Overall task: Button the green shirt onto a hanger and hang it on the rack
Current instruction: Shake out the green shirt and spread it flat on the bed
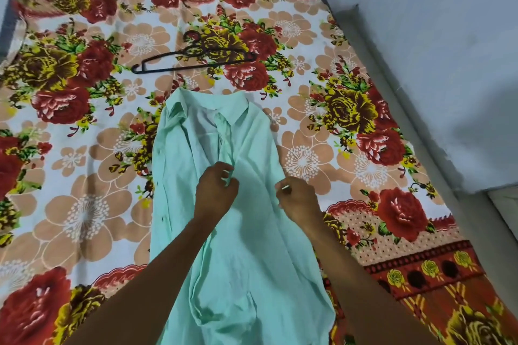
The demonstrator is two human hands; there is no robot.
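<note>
A mint-green shirt point(246, 232) lies front up on a flowered bedsheet, collar pointing away from me. The front is open near the collar. My left hand point(215, 190) pinches the shirt's front edge at mid-chest, fingers curled on the fabric. My right hand point(297, 199) sits just to the right, its fingers curled on the shirt's right side; I cannot tell whether they hold cloth. A black hanger point(193, 60) lies flat on the sheet beyond the collar, apart from the shirt. No rack is in view.
The bed point(84, 148), covered by the red, yellow and peach flowered sheet, fills most of the view. A pale grey wall point(434, 36) runs along its right side. The bed's left edge shows at the far left.
</note>
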